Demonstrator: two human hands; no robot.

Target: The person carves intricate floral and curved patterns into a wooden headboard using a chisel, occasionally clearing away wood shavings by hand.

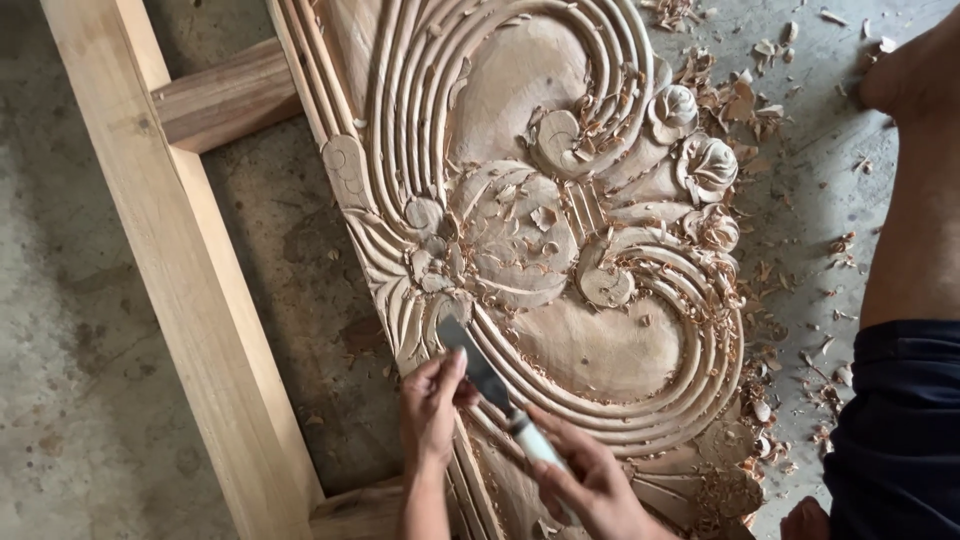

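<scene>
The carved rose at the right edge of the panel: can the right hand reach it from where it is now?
Probably yes. The right hand grips the chisel, and only loose shavings cover the panel toward the rose.

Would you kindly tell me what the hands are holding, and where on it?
A carving chisel: the right hand wraps its pale handle, while the left hand pinches the metal blade near its tip, against the carved wooden panel.

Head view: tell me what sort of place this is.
Likely a woodcarving workshop, with work done on the floor. A large carved panel lies over bare concrete, shavings are scattered about, and both hands work a chisel on it.
</scene>
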